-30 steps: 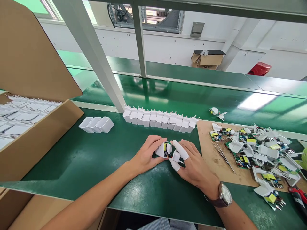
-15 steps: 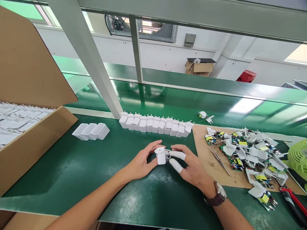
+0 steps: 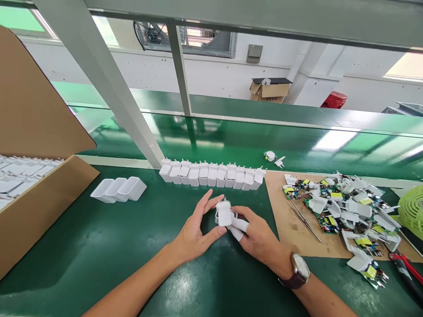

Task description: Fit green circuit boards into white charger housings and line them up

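A white plug-charger housing with a small flap and pins at its top is raised just above the green bench, between my hands. My right hand pinches it from the right; white finger covers are on two of its fingers. Around its left side my left hand is spread, thumb and fingers apart, the thumb tip close to the housing's lower edge. Whether that thumb touches it I cannot tell. Beyond the hands stands a row of white charger housings with their pin pieces on top.
Three white empty shells lean together at left, beside a cardboard box of white parts. On brown board at right lie tweezers and a heap of circuit boards. Red-handled pliers and a green fan are farther right.
My left hand has loosened from the housing, its fingers now spread wider. My right fingers have closed in on the housing and hold it. The camera view has shifted slightly.
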### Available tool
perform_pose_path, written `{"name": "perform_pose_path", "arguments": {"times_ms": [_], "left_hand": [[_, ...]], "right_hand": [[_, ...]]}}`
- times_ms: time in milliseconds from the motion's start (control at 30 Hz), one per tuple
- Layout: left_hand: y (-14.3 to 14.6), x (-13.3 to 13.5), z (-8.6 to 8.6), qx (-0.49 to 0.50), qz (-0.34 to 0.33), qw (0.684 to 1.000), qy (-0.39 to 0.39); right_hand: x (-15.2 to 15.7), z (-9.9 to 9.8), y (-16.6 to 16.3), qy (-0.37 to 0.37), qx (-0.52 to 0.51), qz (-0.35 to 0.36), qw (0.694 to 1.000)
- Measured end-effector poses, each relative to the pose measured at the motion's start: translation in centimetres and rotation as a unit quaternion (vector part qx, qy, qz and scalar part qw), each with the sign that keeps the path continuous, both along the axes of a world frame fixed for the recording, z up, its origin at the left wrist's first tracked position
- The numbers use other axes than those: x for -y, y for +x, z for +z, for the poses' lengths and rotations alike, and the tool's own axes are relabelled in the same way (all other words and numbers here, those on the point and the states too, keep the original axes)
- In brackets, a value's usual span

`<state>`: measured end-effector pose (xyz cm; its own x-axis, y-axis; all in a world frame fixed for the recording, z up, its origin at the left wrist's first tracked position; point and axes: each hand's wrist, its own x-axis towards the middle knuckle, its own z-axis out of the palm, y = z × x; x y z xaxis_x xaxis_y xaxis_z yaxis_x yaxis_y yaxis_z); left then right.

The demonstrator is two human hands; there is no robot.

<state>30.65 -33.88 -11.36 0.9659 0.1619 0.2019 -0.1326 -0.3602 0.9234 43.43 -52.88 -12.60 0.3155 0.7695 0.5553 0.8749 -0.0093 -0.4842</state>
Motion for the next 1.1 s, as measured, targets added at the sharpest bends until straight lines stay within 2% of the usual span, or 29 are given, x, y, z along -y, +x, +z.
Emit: {"name": "perform_pose_path", "arguments": {"times_ms": [133, 267, 367, 467, 567, 633, 700, 733, 767, 833, 933, 1033, 1100], "left_hand": [[0.2, 0.0, -0.3, -0.003, 0.003, 1.0, 0.017], [0.3, -0.2, -0.7, 0.027, 0.01, 0.999, 0.036], [0.3, -0.2, -1.0, 0.043, 0.017, 0.998, 0.044], [0.4, -0.2, -1.2, 0.0, 0.031, 0.999, 0.041], [0.5, -0.2, -1.4, -0.037, 0.042, 0.998, 0.035], [0.6, -0.3, -1.6, -0.049, 0.051, 0.996, 0.045], [0.5, -0.4, -1.9, -0.06, 0.06, 0.994, 0.064], [0.5, -0.5, -2.0, -0.067, 0.061, 0.993, 0.073], [0.5, -0.5, -2.1, -0.074, 0.061, 0.992, 0.081], [0.6, -0.6, -2.3, -0.085, 0.055, 0.991, 0.091], [0.6, -1.0, -2.6, -0.093, 0.051, 0.989, 0.101], [0.8, -1.6, -2.9, -0.091, 0.052, 0.988, 0.11], [0.8, -1.9, -3.1, -0.092, 0.055, 0.987, 0.118]], "right_hand": [[-0.3, 0.2, 0.2, 0.022, -0.011, 0.039, 0.999], [-0.1, 0.4, 0.3, 0.047, -0.025, 0.021, 0.998], [0.1, 0.5, 0.3, 0.018, -0.039, 0.015, 0.999], [0.1, 0.8, 0.0, -0.008, -0.065, 0.031, 0.997], [0.4, 2.0, 0.8, 0.005, -0.089, 0.031, 0.996], [0.8, 3.4, 2.7, 0.042, -0.07, -0.01, 0.997], [1.2, 5.0, 6.2, 0.075, -0.033, -0.088, 0.993], [1.2, 5.7, 8.4, 0.068, -0.014, -0.134, 0.989], [1.1, 6.3, 10.7, 0.042, -0.004, -0.177, 0.983], [0.5, 6.8, 15.0, -0.085, 0.018, -0.246, 0.965], [-1.4, 6.1, 19.4, -0.163, 0.019, -0.262, 0.951], [-3.6, 5.1, 21.1, -0.2, 0.016, -0.256, 0.946], [-4.2, 5.2, 21.5, -0.209, 0.018, -0.256, 0.944]]}}
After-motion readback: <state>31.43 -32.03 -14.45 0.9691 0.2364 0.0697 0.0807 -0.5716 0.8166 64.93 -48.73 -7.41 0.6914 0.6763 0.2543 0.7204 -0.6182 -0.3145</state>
